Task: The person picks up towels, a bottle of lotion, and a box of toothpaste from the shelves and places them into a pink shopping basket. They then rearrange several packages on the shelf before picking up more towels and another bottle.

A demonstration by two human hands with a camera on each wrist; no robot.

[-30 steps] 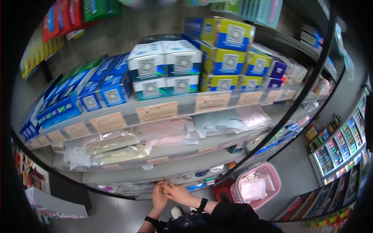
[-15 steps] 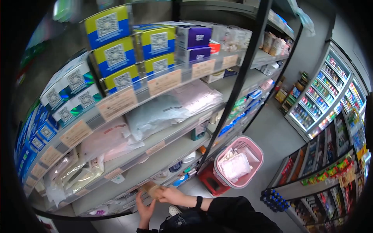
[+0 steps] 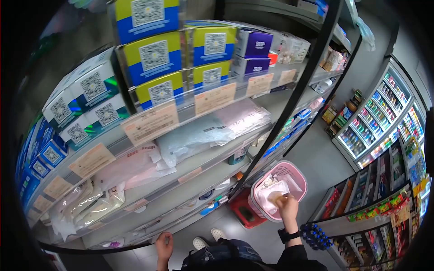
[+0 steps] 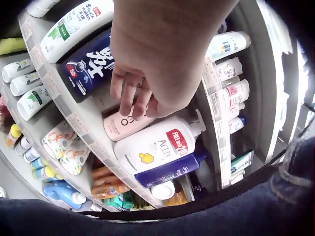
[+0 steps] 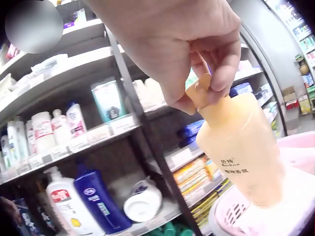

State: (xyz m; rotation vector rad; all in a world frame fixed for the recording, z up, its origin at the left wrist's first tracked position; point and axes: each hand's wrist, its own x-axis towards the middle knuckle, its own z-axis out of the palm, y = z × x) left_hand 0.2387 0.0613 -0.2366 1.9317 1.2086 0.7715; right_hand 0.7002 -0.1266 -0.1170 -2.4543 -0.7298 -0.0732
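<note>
Right hand (image 3: 288, 210) at 4 o'clock in the head view, thumb and fingers pinching the top of a peach bottle (image 5: 241, 147) over the pink basket (image 3: 289, 169). Head view gives the bottle only as a tan blur; right wrist view shows dark lettering and the tilt, top toward 11 o'clock, base toward 5, against white packs (image 3: 275, 186) in the basket. Contact with them: cannot tell. Left hand (image 3: 163, 246) at 7 o'clock, fingers loosely curled, nothing held; left wrist view adds a pink bottle (image 4: 119, 126) behind its fingertips, touch unclear. Edges: black shelf post (image 3: 311, 67) runs down near the basket's 9 o'clock side, tight there. Grey floor (image 3: 323, 165) opens at its 3 o'clock side, before the snack rack (image 3: 361, 194).
</note>
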